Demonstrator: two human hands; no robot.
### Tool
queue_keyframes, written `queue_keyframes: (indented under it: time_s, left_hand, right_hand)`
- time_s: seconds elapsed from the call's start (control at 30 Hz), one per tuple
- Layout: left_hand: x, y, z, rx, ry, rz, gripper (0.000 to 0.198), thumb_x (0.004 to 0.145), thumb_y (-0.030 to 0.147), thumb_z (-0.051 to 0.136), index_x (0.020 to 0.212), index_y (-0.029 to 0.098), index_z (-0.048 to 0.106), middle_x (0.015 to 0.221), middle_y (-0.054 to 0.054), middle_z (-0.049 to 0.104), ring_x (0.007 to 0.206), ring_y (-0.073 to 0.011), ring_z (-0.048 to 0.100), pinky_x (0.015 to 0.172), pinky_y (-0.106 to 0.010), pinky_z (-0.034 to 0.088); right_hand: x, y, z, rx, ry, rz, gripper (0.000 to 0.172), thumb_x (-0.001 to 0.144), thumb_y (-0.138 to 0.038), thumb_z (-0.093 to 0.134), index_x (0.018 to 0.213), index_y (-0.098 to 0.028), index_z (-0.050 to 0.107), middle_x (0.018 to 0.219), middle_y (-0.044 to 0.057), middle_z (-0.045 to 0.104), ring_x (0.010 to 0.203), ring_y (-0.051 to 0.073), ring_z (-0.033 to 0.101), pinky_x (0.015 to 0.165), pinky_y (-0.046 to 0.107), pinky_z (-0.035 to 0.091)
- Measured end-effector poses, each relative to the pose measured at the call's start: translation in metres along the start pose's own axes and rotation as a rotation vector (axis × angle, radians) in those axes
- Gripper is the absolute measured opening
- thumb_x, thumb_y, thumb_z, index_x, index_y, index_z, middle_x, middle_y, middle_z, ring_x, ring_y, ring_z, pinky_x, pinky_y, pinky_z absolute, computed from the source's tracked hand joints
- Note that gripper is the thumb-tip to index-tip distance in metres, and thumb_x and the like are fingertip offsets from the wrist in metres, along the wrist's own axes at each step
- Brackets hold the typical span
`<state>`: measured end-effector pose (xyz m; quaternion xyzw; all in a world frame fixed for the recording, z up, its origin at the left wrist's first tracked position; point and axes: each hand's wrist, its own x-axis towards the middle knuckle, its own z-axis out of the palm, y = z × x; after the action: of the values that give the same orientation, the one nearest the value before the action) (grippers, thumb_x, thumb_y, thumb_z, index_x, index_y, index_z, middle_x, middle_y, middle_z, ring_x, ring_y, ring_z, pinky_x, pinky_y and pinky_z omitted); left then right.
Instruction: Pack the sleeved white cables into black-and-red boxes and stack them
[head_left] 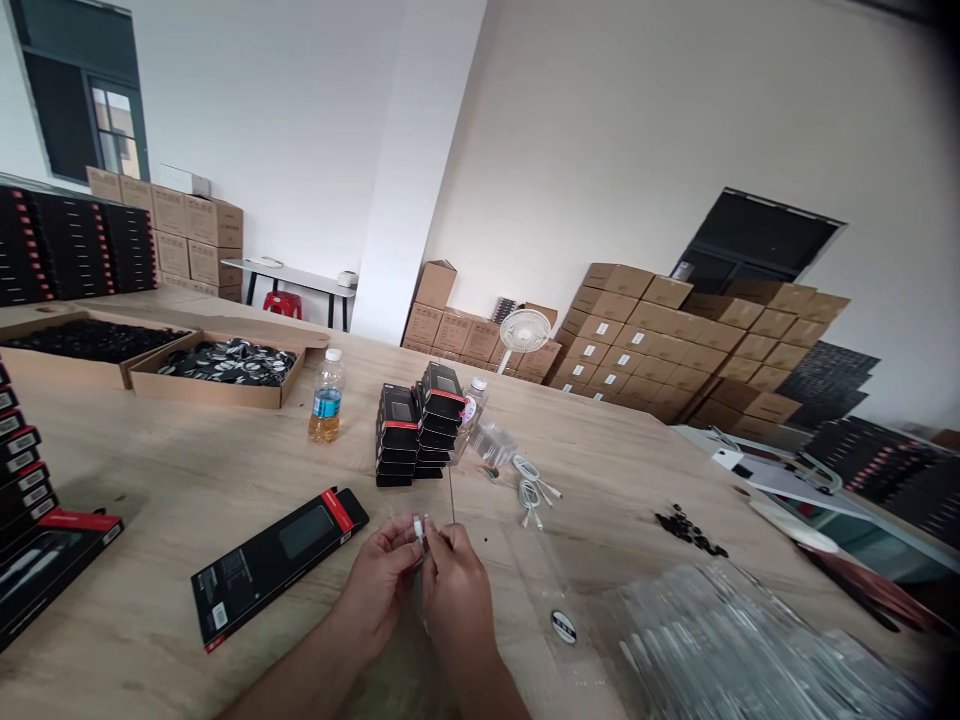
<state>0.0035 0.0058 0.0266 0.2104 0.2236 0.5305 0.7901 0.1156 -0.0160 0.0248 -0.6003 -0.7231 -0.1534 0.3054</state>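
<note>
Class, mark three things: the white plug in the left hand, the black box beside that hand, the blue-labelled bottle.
White plug [418, 527]: head view, its body.
Black box [274, 566]: head view, middle of its upper face.
Blue-labelled bottle [326, 404]: head view, its label.

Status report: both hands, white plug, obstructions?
Left hand pinching white plug. Right hand close beside, hold unclear. Flat black box left of hands; nothing visibly blocking.

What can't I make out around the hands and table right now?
- Head view: what the right hand pinches, mostly covered by that hand.
- Head view: the lower part of the white connector, covered by the left hand.
- Head view: fine print on the flat black box, too small.
- Head view: part of the bottle behind the black box stacks.
- Head view: the clear plastic pile, cut off by the bottom edge.
</note>
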Motion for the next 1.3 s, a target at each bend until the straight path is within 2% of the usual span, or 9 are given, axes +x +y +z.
queue_keyframes:
  time_s: [0.13, 0.27, 0.33, 0.4, 0.53, 0.73, 1.0, 1.13, 1.3]
  left_hand:
    - [-0.001, 0.007, 0.001, -0.011, -0.042, -0.009, 0.034, 0.061, 0.009, 0.080, 0.094, 0.016, 0.072, 0.087, -0.005, 0.076, 0.080, -0.0167, 0.070, 0.075, -0.024, 0.051]
    - [0.000, 0.016, 0.001, -0.038, -0.069, -0.018, 0.037, 0.061, 0.007, 0.077, 0.096, 0.016, 0.071, 0.087, -0.004, 0.077, 0.077, -0.0151, 0.070, 0.075, -0.024, 0.052]
    - [0.001, 0.018, 0.001, -0.046, -0.067, -0.026, 0.037, 0.062, 0.006, 0.076, 0.097, 0.017, 0.070, 0.090, -0.005, 0.077, 0.080, -0.0167, 0.071, 0.076, -0.025, 0.052]
    - [0.001, 0.019, 0.001, -0.050, -0.055, -0.037, 0.039, 0.063, 0.006, 0.075, 0.099, 0.016, 0.069, 0.092, -0.006, 0.077, 0.081, -0.0185, 0.072, 0.076, -0.027, 0.053]
    - [0.000, 0.018, 0.001, -0.039, -0.040, -0.047, 0.041, 0.065, 0.005, 0.073, 0.104, 0.017, 0.068, 0.091, -0.007, 0.076, 0.081, -0.0184, 0.071, 0.076, -0.027, 0.054]
    - [-0.003, 0.020, 0.003, 0.011, -0.049, -0.058, 0.039, 0.066, 0.006, 0.073, 0.103, 0.016, 0.070, 0.092, -0.007, 0.076, 0.076, -0.0175, 0.071, 0.073, -0.026, 0.054]
    - [-0.006, 0.026, 0.008, 0.004, -0.039, -0.091, 0.034, 0.066, 0.004, 0.071, 0.098, 0.016, 0.071, 0.092, -0.007, 0.077, 0.078, -0.0175, 0.072, 0.072, -0.025, 0.055]
    - [-0.006, 0.024, 0.007, -0.010, -0.082, -0.097, 0.031, 0.069, 0.005, 0.070, 0.098, 0.017, 0.071, 0.089, -0.006, 0.077, 0.075, -0.0155, 0.072, 0.069, -0.022, 0.054]
    - [-0.004, 0.020, 0.005, 0.000, -0.083, -0.096, 0.032, 0.070, 0.007, 0.071, 0.100, 0.017, 0.070, 0.091, -0.006, 0.077, 0.079, -0.0165, 0.073, 0.072, -0.022, 0.055]
  right_hand:
    - [0.001, 0.003, -0.006, 0.072, -0.018, 0.066, 0.037, 0.093, -0.017, 0.046, 0.120, -0.024, 0.069, 0.085, 0.008, 0.060, 0.080, 0.021, 0.059, 0.070, 0.033, 0.052]
    - [-0.004, 0.015, -0.014, 0.274, -0.092, 0.090, 0.039, 0.095, -0.026, 0.048, 0.131, -0.035, 0.060, 0.114, 0.009, 0.059, 0.107, 0.024, 0.057, 0.090, 0.041, 0.052]
    - [-0.008, 0.021, -0.015, 0.434, -0.163, 0.111, 0.043, 0.095, -0.025, 0.048, 0.137, -0.035, 0.054, 0.128, 0.008, 0.055, 0.121, 0.023, 0.052, 0.100, 0.041, 0.048]
    - [-0.011, 0.025, -0.016, 0.593, -0.218, 0.146, 0.045, 0.095, -0.025, 0.049, 0.139, -0.034, 0.051, 0.134, 0.007, 0.054, 0.128, 0.021, 0.049, 0.107, 0.040, 0.045]
    - [-0.010, 0.026, -0.017, 0.793, -0.202, 0.187, 0.040, 0.097, -0.030, 0.049, 0.136, -0.032, 0.055, 0.134, 0.007, 0.057, 0.127, 0.020, 0.053, 0.108, 0.038, 0.044]
    - [-0.008, 0.014, -0.020, 0.653, -0.079, 0.132, 0.039, 0.096, -0.026, 0.047, 0.133, -0.031, 0.059, 0.126, 0.009, 0.062, 0.119, 0.021, 0.059, 0.102, 0.037, 0.051]
    - [-0.010, 0.012, -0.015, 0.575, -0.060, 0.173, 0.040, 0.096, -0.023, 0.045, 0.132, -0.031, 0.060, 0.127, 0.009, 0.062, 0.119, 0.020, 0.060, 0.101, 0.036, 0.051]
    - [-0.012, 0.012, -0.008, 0.621, -0.028, 0.231, 0.036, 0.096, -0.027, 0.046, 0.127, -0.030, 0.064, 0.133, 0.008, 0.059, 0.126, 0.021, 0.055, 0.104, 0.037, 0.049]
    - [-0.012, 0.008, -0.006, 0.722, -0.034, 0.246, 0.039, 0.099, -0.031, 0.040, 0.134, -0.030, 0.058, 0.135, 0.007, 0.058, 0.126, 0.019, 0.054, 0.108, 0.036, 0.045]
